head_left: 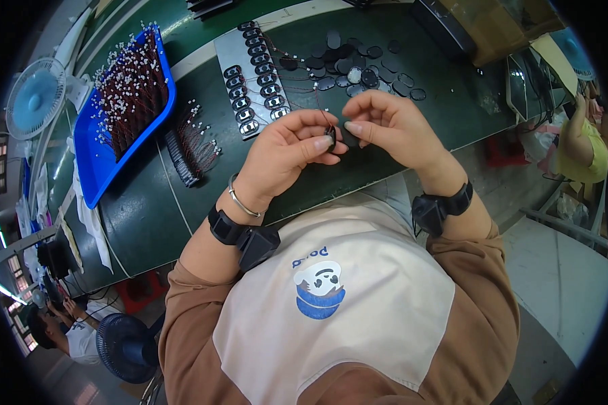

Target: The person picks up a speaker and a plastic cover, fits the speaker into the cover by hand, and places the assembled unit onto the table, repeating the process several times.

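Black and oval, the small speaker-like disc (pixel 332 138) sits pinched between the thumb and forefinger of your left hand (pixel 287 152), held up over the dark green tabletop (pixel 148 202) rather than resting on it. Your left fingers (pixel 321 143) are clamped together on its edge. Your right hand (pixel 392 125) meets it from the other side, fingertips (pixel 353 126) drawn together right at the disc; whether they grip a lead or only touch the disc I cannot tell. A thin red wire (pixel 317 101) runs from beyond your fingers down toward the piece.

To my eye, the step in hand is fine fitting of wire to disc, so keep the left grip steady and let only the right fingertips do the moving. Hold the disc by its rim, not its face, and keep the wire slack enough that it does not tug the piece out of line.

Just beyond your left fingers lies a grey metal tray of finished black oval discs in two rows (pixel 253 77). Beyond your right fingers a loose heap of flat dark oval parts (pixel 361 64) is spread on the tabletop. Well off to the left of your fingers, a blue plastic tray piled with red wires and white plugs (pixel 125 101) stands, with a smaller bundle of red wires on a black comb-like holder (pixel 192 145) between it and your hands.
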Motion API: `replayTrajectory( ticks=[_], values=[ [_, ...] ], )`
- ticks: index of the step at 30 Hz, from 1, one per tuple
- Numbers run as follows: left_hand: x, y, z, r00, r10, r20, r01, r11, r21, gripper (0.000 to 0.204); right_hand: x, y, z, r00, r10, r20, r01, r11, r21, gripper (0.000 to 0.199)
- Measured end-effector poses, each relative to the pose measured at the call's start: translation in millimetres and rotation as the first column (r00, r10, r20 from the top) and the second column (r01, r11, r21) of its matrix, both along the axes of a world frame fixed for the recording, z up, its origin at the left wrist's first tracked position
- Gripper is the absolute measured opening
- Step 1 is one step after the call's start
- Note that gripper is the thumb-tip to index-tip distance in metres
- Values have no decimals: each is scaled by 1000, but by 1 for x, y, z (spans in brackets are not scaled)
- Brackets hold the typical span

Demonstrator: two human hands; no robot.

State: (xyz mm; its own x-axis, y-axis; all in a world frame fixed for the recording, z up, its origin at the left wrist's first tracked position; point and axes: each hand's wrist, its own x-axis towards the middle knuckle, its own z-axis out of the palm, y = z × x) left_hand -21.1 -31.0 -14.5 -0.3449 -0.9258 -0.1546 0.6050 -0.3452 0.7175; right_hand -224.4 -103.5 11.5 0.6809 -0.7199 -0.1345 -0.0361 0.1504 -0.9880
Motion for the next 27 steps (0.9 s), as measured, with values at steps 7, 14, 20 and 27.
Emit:
replayTrajectory(
  ticks=[7,14,20,27],
  values=[
    [0,3,0,1000,19,7,-19,1000,-11,28,2,16,-1,988,-134,-76,130,990,-56,19],
    [0,4,2,990,-25,141,27,999,-17,29,-6,26,0,989,-118,-84,95,967,-237,30],
    [-1,8,1,973,-49,226,62,997,-51,29,-11,23,9,964,-17,-264,-65,951,-301,38],
    [4,4,1,993,3,-114,3,999,49,26,-11,21,9,994,-51,-102,14,942,-335,38]
  ],
)
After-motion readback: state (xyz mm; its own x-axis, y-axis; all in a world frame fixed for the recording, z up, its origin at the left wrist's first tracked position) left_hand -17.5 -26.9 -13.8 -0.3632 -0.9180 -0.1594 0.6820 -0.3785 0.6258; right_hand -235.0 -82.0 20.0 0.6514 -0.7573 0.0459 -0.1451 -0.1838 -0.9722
